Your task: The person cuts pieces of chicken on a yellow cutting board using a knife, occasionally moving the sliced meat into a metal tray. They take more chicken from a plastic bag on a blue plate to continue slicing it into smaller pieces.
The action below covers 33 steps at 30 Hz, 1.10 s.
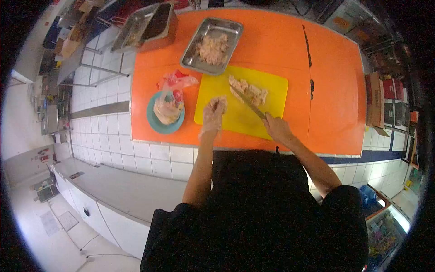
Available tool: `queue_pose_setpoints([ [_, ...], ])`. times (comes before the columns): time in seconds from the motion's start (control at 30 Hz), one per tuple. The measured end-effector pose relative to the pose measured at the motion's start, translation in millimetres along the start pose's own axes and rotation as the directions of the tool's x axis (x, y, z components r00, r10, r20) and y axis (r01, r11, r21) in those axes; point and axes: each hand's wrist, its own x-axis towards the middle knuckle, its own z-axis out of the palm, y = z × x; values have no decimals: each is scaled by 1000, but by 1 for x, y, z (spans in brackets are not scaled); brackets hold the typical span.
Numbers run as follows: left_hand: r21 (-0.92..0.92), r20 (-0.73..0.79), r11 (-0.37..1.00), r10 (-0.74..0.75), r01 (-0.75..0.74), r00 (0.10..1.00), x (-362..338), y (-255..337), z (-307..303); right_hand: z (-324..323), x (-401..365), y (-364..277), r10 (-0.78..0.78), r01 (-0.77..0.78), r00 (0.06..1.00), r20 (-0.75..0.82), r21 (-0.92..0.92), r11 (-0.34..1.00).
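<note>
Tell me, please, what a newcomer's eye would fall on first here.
Probably the bright orange table, with the yellow cutting board by its near edge. There, the right hand holds a knife across pale food, with the gloved left hand at the board's left side. A metal tray stands just beyond.

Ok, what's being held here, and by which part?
The right grip holds the knife by its handle end. The gloved left grip looks curled, but whether it holds anything can't be told.
</note>
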Motion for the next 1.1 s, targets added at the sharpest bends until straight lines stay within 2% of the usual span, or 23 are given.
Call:
queue_pose_setpoints([
  [0.03, -23, 10, 998, -66, 66, 998, 0, -3, 3, -4, -4, -5, 9, -9, 1000, -5, 59, 998],
  [0.07, -25, 10, 998, -51, 51, 999, -1, -6, 4, -8, -5, -9, 17, -16, 1000, -4, 118, 993],
  [0.13, 161, -17, 962, -220, 220, 975, -3, -29, 1, -20, -5, -23, -7, 6, 1000, 14, 119, 993],
  [0.17, 159, -22, 962, -220, 221, 975, -7, -40, -3, -22, -5, -27, -25, 19, 999, 46, 125, 992],
  [0.23, 502, -121, 838, -176, 214, 977, -15, -49, -7, -12, 1, -28, -87, 80, 993, 73, 103, 992],
  [0.27, 501, -124, 837, -182, 219, 976, -17, -53, -8, -4, 3, -28, -144, 136, 985, 100, 83, 987],
  [0.3, 519, -126, 821, -203, 239, 971, -20, -46, -7, 5, 7, -25, -144, 135, 984, 106, 83, 987],
  [0.37, 534, -134, 804, -227, 263, 965, -29, -27, -4, 21, 15, -19, -127, 132, 981, 145, -29, 991],
  [0.43, 632, -181, 757, -66, 167, 981, -38, -13, -1, 17, 20, -19, -129, 136, 983, 131, -43, 990],
  [0.47, 627, -190, 759, -69, 175, 979, -38, -16, -1, 15, 23, -19, -133, 140, 985, 111, -58, 988],
  [0.53, 752, -169, 659, 168, 17, 971, -33, -32, -2, 11, 16, -28, -155, 161, 983, 95, -57, 985],
  [0.57, 749, -173, 663, 162, 23, 971, -32, -40, -4, 10, 13, -32, -169, 173, 983, 70, -55, 983],
  [0.63, 700, -81, 693, 318, -174, 945, -31, -49, -6, 22, 13, -32, -177, 187, 978, 114, -87, 978],
  [0.7, 737, -65, 663, 263, -131, 963, -31, -53, -6, 34, 14, -33, -175, 194, 971, 165, -110, 975],
  [0.77, 774, -63, 629, 189, -72, 980, -36, -57, -3, 43, 29, -39, -248, 251, 966, 69, -43, 967],
  [0.83, 737, -55, 653, 318, -176, 947, -36, -60, -1, 53, 56, -58, -267, 268, 963, 35, -22, 963],
  [0.9, 745, -37, 648, 273, -155, 961, -33, -63, -2, 57, 75, -79, -322, 322, 945, -56, -13, 947],
  [1.0, 738, -29, 660, 243, -143, 970, -32, -62, -4, 53, 93, -95, -286, 284, 955, -83, -35, 958],
  [1.03, 725, -41, 674, 247, -141, 968, -32, -62, -4, 52, 90, -91, -280, 278, 956, -83, -35, 960],
  [1.1, 707, -91, 702, 213, -88, 973, -33, -57, -3, 50, 82, -77, -273, 276, 961, 47, -64, 959],
])
